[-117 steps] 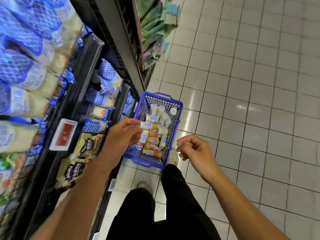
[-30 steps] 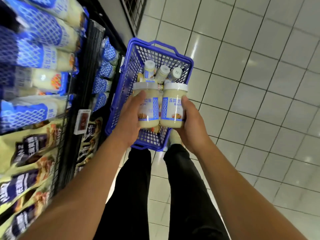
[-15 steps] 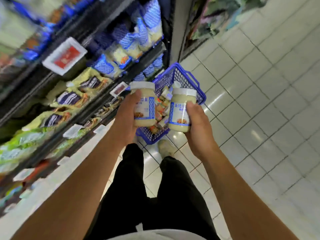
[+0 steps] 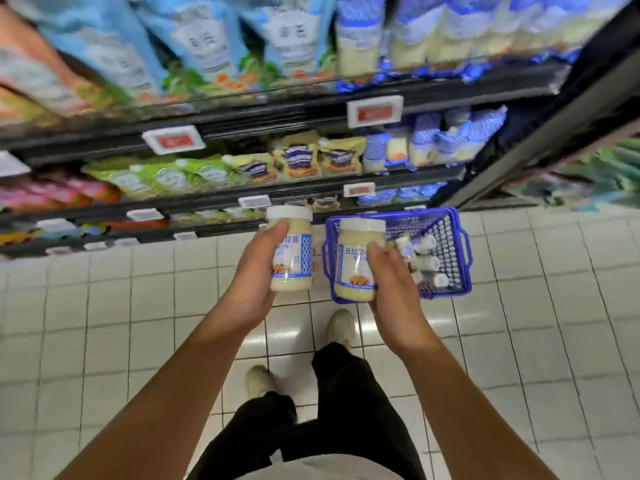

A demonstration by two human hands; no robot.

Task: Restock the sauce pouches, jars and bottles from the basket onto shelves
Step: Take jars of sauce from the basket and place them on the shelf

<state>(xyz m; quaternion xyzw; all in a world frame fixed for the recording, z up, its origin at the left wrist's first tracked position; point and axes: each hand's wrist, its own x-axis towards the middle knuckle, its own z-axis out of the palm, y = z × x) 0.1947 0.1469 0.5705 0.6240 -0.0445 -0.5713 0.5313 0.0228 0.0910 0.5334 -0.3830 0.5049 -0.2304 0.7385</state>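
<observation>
A white-lidded jar is gripped upright by the left hand, and a second jar by the right hand. Both are held above the tiled floor, near the shelves. More bottles are left in the blue basket at right.

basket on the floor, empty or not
Not empty: several small white-capped bottles lie in the blue basket. The left hand holds one jar, the right hand a second jar, both out of it.

Blue basket on tiled floor
</observation>
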